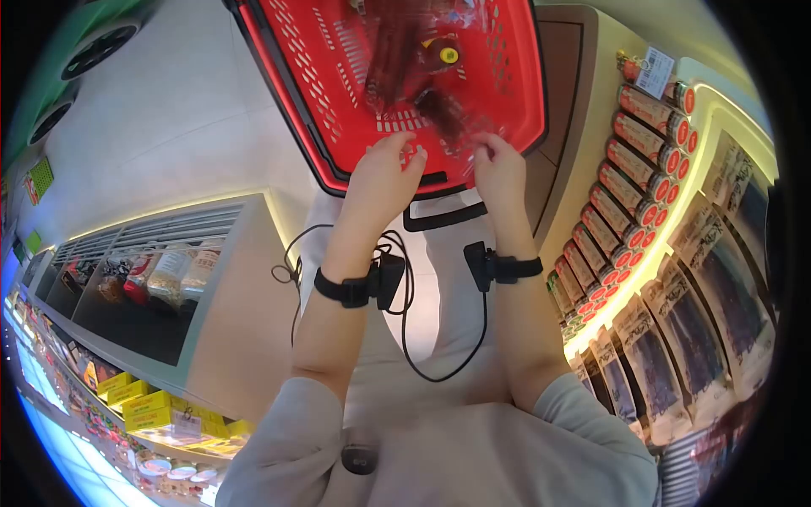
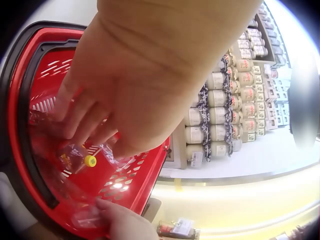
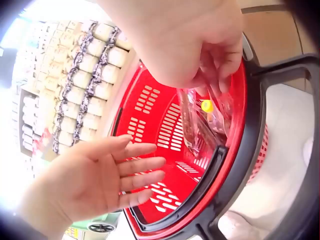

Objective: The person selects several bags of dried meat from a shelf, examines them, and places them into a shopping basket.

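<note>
A red basket holds clear packs with dark contents and a yellow-capped bottle. At its near right edge, my right hand pinches a clear plastic pack that slants into the basket; the pack is blurred. My left hand hovers over the near left part, holding nothing. The right wrist view shows the left hand palm up with straight fingers, while the right hand has curled fingertips over the packs. In the left wrist view the bottle cap shows below the left fingers.
Rows of red-lidded jars and hanging brown packs line the right side. At left stand a shelf unit with bagged goods and yellow boxes. A black basket handle lies towards my body.
</note>
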The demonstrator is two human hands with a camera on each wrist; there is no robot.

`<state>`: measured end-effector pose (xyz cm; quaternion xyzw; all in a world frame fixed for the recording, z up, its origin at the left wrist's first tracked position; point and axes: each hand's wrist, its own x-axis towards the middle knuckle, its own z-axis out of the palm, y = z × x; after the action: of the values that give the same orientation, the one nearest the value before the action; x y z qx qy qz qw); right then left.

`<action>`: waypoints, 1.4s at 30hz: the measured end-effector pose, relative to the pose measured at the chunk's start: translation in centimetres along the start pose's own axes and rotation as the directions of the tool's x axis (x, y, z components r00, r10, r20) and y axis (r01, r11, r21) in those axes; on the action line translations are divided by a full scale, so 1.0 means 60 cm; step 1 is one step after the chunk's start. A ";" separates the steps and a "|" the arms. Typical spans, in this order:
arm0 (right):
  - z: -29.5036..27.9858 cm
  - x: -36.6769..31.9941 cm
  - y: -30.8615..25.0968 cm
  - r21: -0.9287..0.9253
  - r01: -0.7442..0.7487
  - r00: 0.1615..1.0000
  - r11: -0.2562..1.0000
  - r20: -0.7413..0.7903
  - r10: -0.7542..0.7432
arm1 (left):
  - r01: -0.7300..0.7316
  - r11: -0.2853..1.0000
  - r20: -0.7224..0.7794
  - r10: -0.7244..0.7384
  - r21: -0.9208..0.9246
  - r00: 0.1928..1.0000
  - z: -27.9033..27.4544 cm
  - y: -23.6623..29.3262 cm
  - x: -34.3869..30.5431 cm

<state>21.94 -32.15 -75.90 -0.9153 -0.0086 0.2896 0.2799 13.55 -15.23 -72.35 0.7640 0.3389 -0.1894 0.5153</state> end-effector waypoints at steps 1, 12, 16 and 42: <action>-0.010 0.006 -0.001 -0.001 0.034 0.999 0.999 0.008 -0.034 | -0.109 0.993 -0.095 0.113 0.047 0.989 0.012 -0.008 -0.006; -0.153 0.008 -0.053 0.962 -0.077 0.846 0.263 0.203 -0.493 | -0.442 0.846 -0.533 0.236 -0.298 0.813 0.015 -0.050 0.007; -0.150 0.040 -0.054 0.979 -0.179 0.549 0.099 0.183 -0.815 | -0.693 0.713 -0.441 0.659 0.106 0.610 -0.048 -0.039 0.024; -0.039 -0.028 -0.094 0.881 0.352 0.823 0.317 -0.131 -0.552 | -0.543 0.545 -0.047 0.677 -0.639 0.735 -0.066 0.026 0.038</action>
<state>22.61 -28.88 -70.54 -0.5632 -0.1427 0.2483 0.7751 16.02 -11.24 -71.21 0.5982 0.0375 0.0462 0.7991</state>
